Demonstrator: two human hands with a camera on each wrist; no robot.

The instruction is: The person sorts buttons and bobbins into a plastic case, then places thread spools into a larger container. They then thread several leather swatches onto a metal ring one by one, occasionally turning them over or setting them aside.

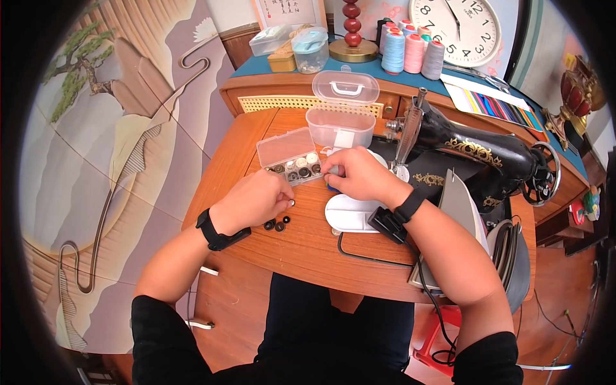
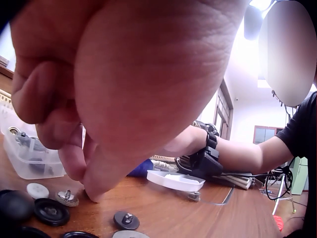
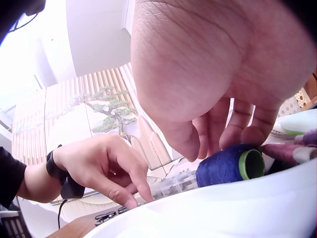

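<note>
In the head view my left hand (image 1: 253, 200) is bent over the table beside dark buttons (image 1: 280, 226), thumb and finger pinching a small pale button (image 1: 292, 203). The left wrist view shows its fingertips low by a metallic button (image 2: 68, 197) and a dark button (image 2: 52, 211); whatever is between them is hidden there. Right of the lidded box of buttons (image 1: 300, 168), my right hand (image 1: 364, 176) hovers with thumb and fingers loosely bent and apart. A grey thing shows between them; no grip on it is visible. Below those fingers lies a blue spool (image 3: 220, 167).
A white divided tray (image 1: 350, 213) lies near my right wrist. Behind the button box stands a clear lidded container (image 1: 340, 125). The black sewing machine (image 1: 471, 147) takes up the right side, with thread cones (image 1: 414, 54) and a clock (image 1: 457, 29) at the back.
</note>
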